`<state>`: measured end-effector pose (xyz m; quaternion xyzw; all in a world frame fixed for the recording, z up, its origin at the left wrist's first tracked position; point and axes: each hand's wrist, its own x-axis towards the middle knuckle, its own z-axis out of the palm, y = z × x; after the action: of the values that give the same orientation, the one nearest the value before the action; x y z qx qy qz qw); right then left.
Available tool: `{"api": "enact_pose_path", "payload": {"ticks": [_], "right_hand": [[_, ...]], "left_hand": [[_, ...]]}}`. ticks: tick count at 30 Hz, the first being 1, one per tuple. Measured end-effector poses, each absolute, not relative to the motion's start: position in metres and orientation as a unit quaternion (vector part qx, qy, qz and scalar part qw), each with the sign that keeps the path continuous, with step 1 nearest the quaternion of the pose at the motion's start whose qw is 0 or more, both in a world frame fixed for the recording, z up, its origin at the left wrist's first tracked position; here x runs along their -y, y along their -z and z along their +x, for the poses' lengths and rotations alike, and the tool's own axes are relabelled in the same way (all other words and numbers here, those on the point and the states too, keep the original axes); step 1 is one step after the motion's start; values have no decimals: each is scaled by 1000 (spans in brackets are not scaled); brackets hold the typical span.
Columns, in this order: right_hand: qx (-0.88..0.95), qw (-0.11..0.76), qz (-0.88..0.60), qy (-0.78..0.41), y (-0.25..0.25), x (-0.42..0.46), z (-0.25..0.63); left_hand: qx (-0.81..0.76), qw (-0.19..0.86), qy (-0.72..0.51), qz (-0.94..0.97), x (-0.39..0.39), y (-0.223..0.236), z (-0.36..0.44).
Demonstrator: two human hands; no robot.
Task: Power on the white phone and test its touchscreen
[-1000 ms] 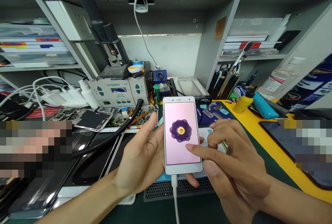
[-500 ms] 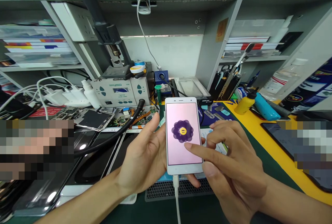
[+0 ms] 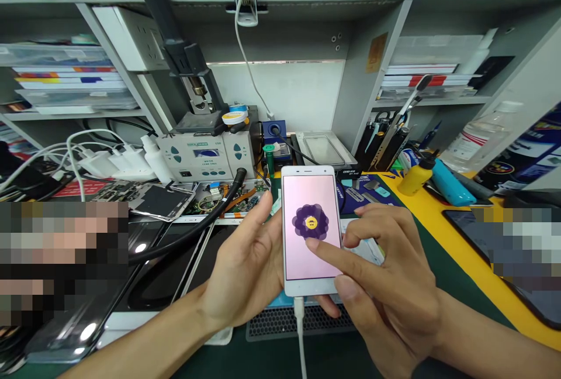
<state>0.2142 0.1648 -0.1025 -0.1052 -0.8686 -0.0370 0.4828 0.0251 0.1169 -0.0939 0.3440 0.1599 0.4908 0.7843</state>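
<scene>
A white smartphone point(image 3: 311, 197) stands upright in front of me, its pink screen showing a dark purple flower with a yellow centre. My left hand point(image 3: 245, 268) grips it from the left side and behind, thumb on its edge. A white cable point(image 3: 300, 332) plugs into its bottom. My right hand point(image 3: 385, 291) is beside it on the right, index finger stretched out with its tip on the screen just below the flower, the other fingers curled.
A grey soldering station point(image 3: 204, 157) with a black hose point(image 3: 205, 221) stands behind. Circuit boards and phone parts point(image 3: 149, 197) lie at the left. A tool holder point(image 3: 385, 139), yellow bottle point(image 3: 414, 175) and blue bottle point(image 3: 449, 183) stand at the right on a yellow-edged mat point(image 3: 456, 244).
My right index finger has slid up and left on the screen, closer to the flower. The phone and left hand have stayed nearly still.
</scene>
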Motion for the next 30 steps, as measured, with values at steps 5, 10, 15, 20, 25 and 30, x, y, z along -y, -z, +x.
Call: {"api": "enact_pose_path", "payload": {"ticks": [5,10,15,20,25,30], "right_hand": [[870,476,-111,64,104,-168,214],[874,468,-112,69,104,-170,212],[878,457,-121,73,103,-170,212],[864,491,-103,53,103,-167,214],[855,505,-113,34,105,-162,215],[850,511,-130,25,107,-160,214]], "left_hand": [[-159,784,-492,344,-118,94,25],[-161,782,-496,341,-118,94,24],[-156,783,-499,338,-118,95,24],[-152,785,-493,345,-119,94,25],[-153,784,-492,346,-119,93,24],[-149,784,-495,344,-119,92,25]]}}
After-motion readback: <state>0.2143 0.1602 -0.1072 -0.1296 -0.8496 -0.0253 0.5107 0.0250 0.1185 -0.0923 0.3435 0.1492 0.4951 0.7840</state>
